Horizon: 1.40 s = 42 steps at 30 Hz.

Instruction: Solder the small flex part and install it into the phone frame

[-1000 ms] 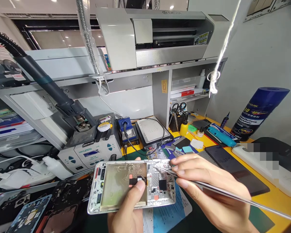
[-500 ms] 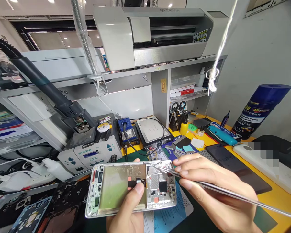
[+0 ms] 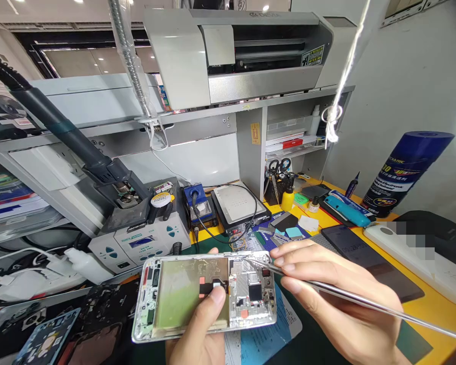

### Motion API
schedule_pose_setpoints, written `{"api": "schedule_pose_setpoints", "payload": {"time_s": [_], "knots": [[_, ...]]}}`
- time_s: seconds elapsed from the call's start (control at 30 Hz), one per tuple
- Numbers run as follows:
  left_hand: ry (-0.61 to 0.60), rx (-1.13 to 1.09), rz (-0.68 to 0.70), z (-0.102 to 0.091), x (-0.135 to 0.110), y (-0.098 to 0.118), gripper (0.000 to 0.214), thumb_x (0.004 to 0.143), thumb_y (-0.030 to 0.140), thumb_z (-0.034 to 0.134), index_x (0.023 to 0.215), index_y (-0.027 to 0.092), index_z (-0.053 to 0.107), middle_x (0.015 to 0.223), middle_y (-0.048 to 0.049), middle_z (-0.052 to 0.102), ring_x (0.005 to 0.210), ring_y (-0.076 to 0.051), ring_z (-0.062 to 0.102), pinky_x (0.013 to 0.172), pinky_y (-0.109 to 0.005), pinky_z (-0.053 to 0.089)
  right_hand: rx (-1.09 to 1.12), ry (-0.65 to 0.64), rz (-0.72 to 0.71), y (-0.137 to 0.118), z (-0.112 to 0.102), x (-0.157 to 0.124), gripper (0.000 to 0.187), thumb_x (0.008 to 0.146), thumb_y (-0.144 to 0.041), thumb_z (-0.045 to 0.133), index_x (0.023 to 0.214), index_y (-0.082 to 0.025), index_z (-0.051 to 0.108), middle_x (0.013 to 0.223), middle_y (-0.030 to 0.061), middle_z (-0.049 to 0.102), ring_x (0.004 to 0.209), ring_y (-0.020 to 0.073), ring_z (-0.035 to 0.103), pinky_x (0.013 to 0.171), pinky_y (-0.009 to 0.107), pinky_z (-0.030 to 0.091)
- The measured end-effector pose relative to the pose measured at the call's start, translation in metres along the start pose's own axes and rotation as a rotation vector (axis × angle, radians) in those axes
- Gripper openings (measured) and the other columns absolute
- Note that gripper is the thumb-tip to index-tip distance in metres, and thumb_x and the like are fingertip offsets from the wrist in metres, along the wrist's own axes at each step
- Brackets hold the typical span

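My left hand (image 3: 203, 319) holds an opened phone (image 3: 191, 294) from below, with the thumb laid on top of it. Under that thumb a black flex cable (image 3: 212, 287) lies across the greenish-gold middle bay. At the phone's right end, the circuit board (image 3: 252, 291) with a black square chip is exposed. My right hand (image 3: 334, 299) pinches slim metal tweezers (image 3: 349, 299) like a pen. Their tip rests at the upper edge of the board area; whether it grips anything is too small to see.
Behind the phone stand a soldering station (image 3: 140, 243) and a flat grey-topped device (image 3: 239, 203). On the right are a dark-screened phone (image 3: 368, 261), a spray can (image 3: 406, 172) and a white case (image 3: 410, 258). Phone parts (image 3: 48, 339) lie at left. A knotted cord (image 3: 332, 121) hangs above.
The view has shifted very slightly. Both hands, the phone and the tweezers keep nearly the same pose, with the tip still at the upper board edge.
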<state>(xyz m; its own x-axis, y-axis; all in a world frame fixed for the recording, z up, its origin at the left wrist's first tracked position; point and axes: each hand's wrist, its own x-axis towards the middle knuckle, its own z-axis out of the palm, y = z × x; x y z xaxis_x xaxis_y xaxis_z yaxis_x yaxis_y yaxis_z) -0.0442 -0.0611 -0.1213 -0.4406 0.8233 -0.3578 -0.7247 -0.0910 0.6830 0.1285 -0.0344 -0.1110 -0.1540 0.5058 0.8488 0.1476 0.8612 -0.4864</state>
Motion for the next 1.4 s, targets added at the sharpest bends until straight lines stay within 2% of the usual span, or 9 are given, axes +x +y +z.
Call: {"api": "schedule_pose_setpoints", "payload": {"time_s": [0.2,0.4,0.6,0.77,0.87,1.03,1.4], "knots": [[0.005,0.017,0.049,-0.0038,0.0032,-0.0019,0.046,0.047,0.025,0.097,0.09,0.022,0.081,0.09,-0.0055,0.081,0.092,-0.04,0.076,0.066,-0.048,0.068,0.002,-0.011,-0.007,0.0009,0.0006,0.0011,0.037,0.081,0.011,0.068,0.108,-0.014,0.073,0.096,0.0076,0.076,0.098,0.0227,0.072,0.088,0.041,0.061],[-0.033,0.035,0.023,-0.0018,0.0009,-0.0009,0.049,0.05,0.028,0.096,0.097,0.023,0.081,0.098,-0.0066,0.081,0.103,-0.041,0.074,0.075,-0.049,0.068,-0.004,-0.02,-0.018,0.0004,-0.0002,0.0017,0.034,0.081,0.01,0.068,0.106,-0.013,0.074,0.095,0.0083,0.076,0.097,0.0228,0.072,0.087,0.042,0.061],[-0.046,0.043,0.028,-0.004,0.0007,-0.0002,0.049,0.047,0.027,0.097,0.093,0.022,0.082,0.1,-0.0067,0.081,0.101,-0.04,0.074,0.082,-0.052,0.066,-0.004,-0.016,-0.013,0.0002,0.0001,0.0015,0.035,0.081,0.01,0.068,0.107,-0.014,0.073,0.095,0.008,0.076,0.098,0.0229,0.072,0.087,0.042,0.061],[-0.094,0.022,0.042,-0.004,0.0005,-0.0013,0.046,0.051,0.026,0.096,0.095,0.023,0.082,0.111,-0.0076,0.08,0.116,-0.04,0.069,0.092,-0.05,0.063,-0.004,0.007,0.01,-0.0007,0.0016,0.001,0.034,0.082,0.009,0.068,0.106,-0.015,0.073,0.094,0.0073,0.076,0.097,0.0226,0.072,0.087,0.041,0.061],[-0.103,0.028,0.015,-0.0045,0.0005,-0.0023,0.049,0.051,0.028,0.096,0.098,0.023,0.082,0.11,-0.0084,0.08,0.11,-0.041,0.071,0.09,-0.052,0.063,-0.007,0.012,0.02,-0.0006,0.0022,0.0003,0.033,0.082,0.009,0.069,0.105,-0.015,0.074,0.094,0.0068,0.076,0.097,0.0226,0.072,0.088,0.041,0.06],[-0.062,0.075,0.083,-0.004,0.0029,-0.0035,0.046,0.05,0.03,0.095,0.094,0.022,0.083,0.11,-0.0086,0.08,0.11,-0.039,0.072,0.084,-0.043,0.066,-0.015,0.026,0.038,0.0,0.0019,-0.001,0.033,0.082,0.009,0.069,0.103,-0.017,0.074,0.094,0.0051,0.076,0.098,0.0217,0.072,0.088,0.041,0.059],[-0.066,0.038,0.056,-0.0031,0.0023,-0.0023,0.045,0.049,0.028,0.097,0.091,0.022,0.083,0.108,-0.0093,0.081,0.109,-0.043,0.071,0.085,-0.054,0.065,-0.027,0.023,0.044,-0.0007,0.0014,-0.0006,0.03,0.083,0.007,0.068,0.101,-0.017,0.074,0.091,0.0053,0.076,0.096,0.0218,0.072,0.086,0.04,0.06]]}}
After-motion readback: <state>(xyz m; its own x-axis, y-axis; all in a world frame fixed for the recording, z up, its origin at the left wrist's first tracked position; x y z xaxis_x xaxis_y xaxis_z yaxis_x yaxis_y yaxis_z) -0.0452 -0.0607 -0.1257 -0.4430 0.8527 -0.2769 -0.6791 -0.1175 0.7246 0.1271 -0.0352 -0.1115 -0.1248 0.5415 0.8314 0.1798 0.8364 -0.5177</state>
